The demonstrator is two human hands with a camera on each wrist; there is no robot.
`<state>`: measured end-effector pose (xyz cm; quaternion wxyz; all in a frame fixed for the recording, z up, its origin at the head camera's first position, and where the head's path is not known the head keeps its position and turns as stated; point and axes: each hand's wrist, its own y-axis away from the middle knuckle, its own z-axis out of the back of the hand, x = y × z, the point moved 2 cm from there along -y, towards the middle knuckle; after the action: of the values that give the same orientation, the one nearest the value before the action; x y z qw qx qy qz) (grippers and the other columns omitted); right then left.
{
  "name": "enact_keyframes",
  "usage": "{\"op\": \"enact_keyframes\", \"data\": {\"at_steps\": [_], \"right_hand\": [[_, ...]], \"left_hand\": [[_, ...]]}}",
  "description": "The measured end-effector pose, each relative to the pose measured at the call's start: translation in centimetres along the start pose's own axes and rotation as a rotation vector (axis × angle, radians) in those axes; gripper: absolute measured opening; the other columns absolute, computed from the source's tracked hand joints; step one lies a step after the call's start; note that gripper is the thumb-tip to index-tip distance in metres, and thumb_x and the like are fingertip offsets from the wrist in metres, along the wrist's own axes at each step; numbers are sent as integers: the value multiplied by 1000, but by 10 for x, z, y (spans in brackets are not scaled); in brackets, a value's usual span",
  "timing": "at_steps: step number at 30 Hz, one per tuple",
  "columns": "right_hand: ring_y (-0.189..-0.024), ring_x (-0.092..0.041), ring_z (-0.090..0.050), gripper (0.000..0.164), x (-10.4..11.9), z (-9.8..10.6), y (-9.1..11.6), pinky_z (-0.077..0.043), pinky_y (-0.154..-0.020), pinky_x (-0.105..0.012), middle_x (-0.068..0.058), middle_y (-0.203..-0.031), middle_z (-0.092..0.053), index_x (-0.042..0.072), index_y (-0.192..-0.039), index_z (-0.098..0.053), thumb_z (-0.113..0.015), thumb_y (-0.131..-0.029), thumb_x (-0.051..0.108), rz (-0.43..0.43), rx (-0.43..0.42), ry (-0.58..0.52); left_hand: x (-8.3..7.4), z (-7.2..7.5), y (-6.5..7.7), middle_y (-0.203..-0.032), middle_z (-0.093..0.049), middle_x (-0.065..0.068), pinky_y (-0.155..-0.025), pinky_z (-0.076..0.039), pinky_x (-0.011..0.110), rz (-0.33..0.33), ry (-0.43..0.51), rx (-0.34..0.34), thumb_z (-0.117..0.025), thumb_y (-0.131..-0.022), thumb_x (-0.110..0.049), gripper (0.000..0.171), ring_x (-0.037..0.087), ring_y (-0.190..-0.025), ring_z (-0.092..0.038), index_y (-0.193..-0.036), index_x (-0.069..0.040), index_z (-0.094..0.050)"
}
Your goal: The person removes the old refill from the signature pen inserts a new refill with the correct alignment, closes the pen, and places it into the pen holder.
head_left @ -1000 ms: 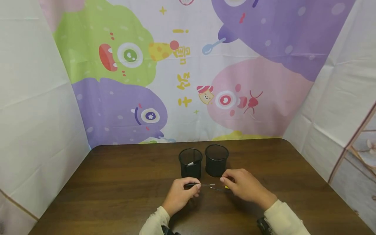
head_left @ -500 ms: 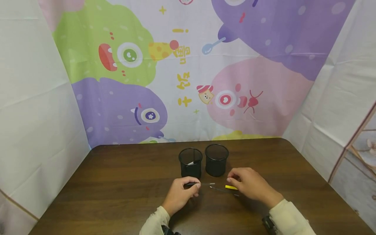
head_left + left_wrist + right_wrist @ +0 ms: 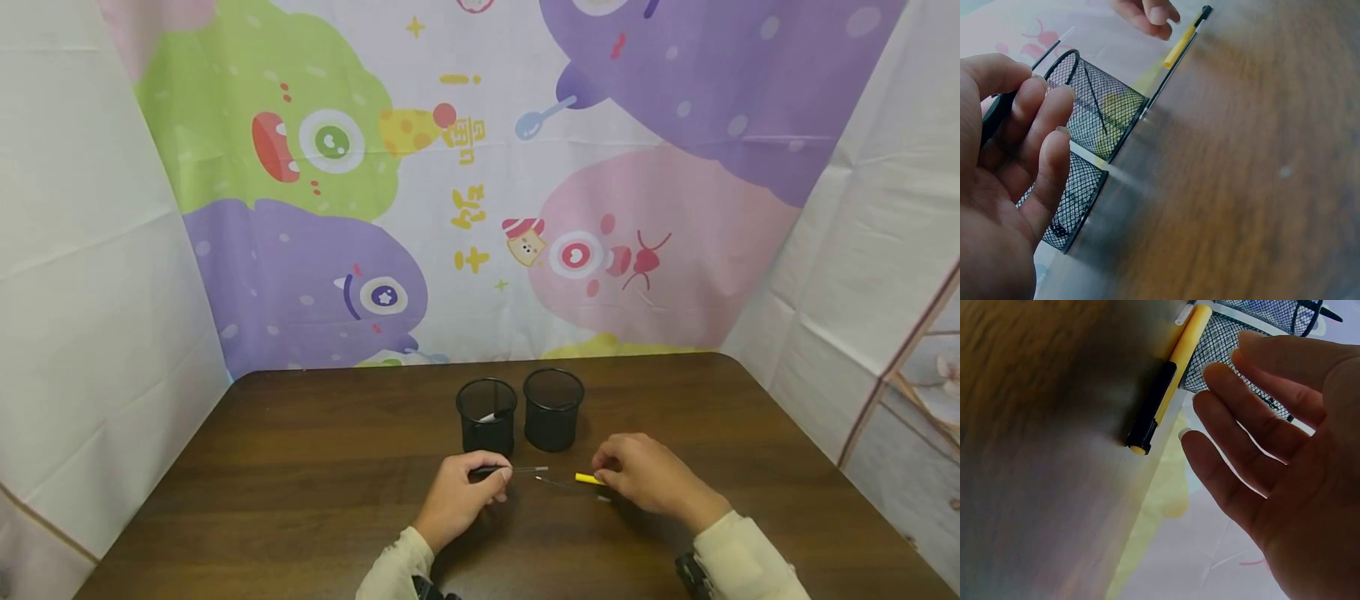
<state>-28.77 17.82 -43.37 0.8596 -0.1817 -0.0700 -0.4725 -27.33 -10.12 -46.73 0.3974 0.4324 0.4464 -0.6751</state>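
Note:
My left hand pinches a black pen barrel between thumb and fingers. A thin refill with a clear end sticks out of it toward the right in the head view. My right hand holds nothing; its fingers are loosely bent, just above a yellow pen barrel with a black clip. That yellow barrel lies on the table, partly hidden by the hand in the head view. Alongside it lies a second refill with a silvery tip, pointing toward my left hand.
Two black mesh pen holders stand side by side behind my hands. The left holder has a white-and-dark item inside; the right holder stands slightly farther back. The brown wooden table meets a cartoon-print cloth at its far edge.
My right hand has drawn away to the right from the refill in my left hand, uncovering more of the yellow barrel and the loose refill. The left hand stays in place.

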Motion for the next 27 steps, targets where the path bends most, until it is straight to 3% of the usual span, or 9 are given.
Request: {"op": "enact_keyframes", "data": {"at_steps": [6,17,23,27], "right_hand": [[-85,-14,-61,10,-3,-2,3,-52,-74,-41,15,-86,-62,21,-86,-73,-80,-84,15,-82,50,10],[-82,-13,-59,10,-5,-3,5,-51,-71,-41,14,-84,-60,21,-85,-75,-81,-82,14,-130,91,34],[-78,-12,-58,11,-4,-5,5,-51,-69,-40,15,-82,-57,23,-82,-75,-82,-81,16,-137,91,74],[-73,-10,-54,13,-4,-7,3,-49,-63,-37,14,-79,-55,24,-77,-73,-83,-80,16,-147,101,92]], "left_hand": [[-22,0,7,-81,-68,24,-60,-56,29,-37,20,1,-68,-93,-4,11,18,-66,-68,-99,5,-71],[10,-1,-2,-83,-69,19,-60,-56,27,6,-2,-11,-68,-94,-7,15,15,-67,-68,-102,4,-71],[7,-1,-2,-82,-70,16,-61,-56,27,22,-8,-8,-68,-94,-7,14,17,-68,-68,-102,3,-72],[-9,0,2,-79,-69,15,-61,-55,25,17,-4,-8,-68,-93,-5,14,21,-69,-68,-102,6,-71]]}}
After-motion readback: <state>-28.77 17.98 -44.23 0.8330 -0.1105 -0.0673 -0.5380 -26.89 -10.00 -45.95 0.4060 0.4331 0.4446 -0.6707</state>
